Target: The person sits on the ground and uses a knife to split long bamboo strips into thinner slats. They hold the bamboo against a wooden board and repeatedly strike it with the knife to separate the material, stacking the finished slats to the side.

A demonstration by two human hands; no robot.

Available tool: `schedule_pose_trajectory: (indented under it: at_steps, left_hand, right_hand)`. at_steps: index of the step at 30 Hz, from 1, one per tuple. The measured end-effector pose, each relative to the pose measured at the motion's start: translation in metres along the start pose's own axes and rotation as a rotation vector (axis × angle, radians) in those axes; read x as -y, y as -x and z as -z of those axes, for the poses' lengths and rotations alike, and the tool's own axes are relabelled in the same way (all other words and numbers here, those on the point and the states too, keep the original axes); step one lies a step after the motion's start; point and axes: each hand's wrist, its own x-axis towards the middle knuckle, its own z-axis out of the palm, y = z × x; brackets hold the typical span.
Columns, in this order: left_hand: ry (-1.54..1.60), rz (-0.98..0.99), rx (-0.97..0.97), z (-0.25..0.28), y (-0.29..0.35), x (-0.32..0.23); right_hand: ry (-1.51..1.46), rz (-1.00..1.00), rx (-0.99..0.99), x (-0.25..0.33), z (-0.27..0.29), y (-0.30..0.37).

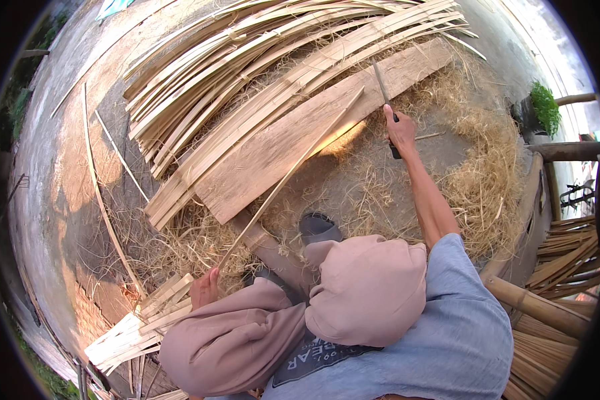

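In my right hand [400,129] is a knife [381,81] with a dark handle and a long narrow blade. Its blade points away from me, over the far right part of a wide wooden plank [267,167]. My left hand [205,288] is closed at the near end of a long, thin bamboo strip [293,171], low on the left. The strip slants up to the right, with its far end lying across the plank. The knife and this strip are apart. Part of my left hand is hidden by my clothing.
Beyond the plank lies a large pile of split bamboo strips [200,107]. Curly shavings [480,180] cover the ground on the right and around the plank. More pale strips [137,333] lie at lower left. Bamboo poles [540,307] and stacked strips [567,257] stand at right.
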Motion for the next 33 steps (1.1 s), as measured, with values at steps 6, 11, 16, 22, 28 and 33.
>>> schedule_pose_trajectory:
  at_steps: [6, 11, 16, 22, 28, 33]
  left_hand:
    - [0.022, -0.039, -0.050, -0.021, -0.009, 0.011]
    - [0.071, -0.004, -0.027, -0.016, -0.008, 0.005]
    - [0.037, -0.025, -0.062, -0.019, -0.006, 0.027]
    - [0.062, -0.017, 0.005, -0.014, -0.012, 0.022]
    - [-0.023, -0.082, -0.099, -0.025, -0.059, -0.058]
    - [0.006, -0.116, -0.138, -0.032, -0.065, -0.053]
  right_hand:
    - [0.218, 0.575, 0.271, 0.000, -0.033, 0.126]
    - [0.305, 0.183, 0.186, 0.018, -0.016, 0.074]
    - [0.369, 0.618, 0.269, -0.009, -0.022, 0.091]
    - [0.063, 0.065, 0.041, -0.016, 0.010, 0.016]
    - [0.228, 0.698, 0.556, 0.054, -0.079, 0.226]
    - [0.338, 0.577, 0.397, 0.026, -0.038, 0.130]
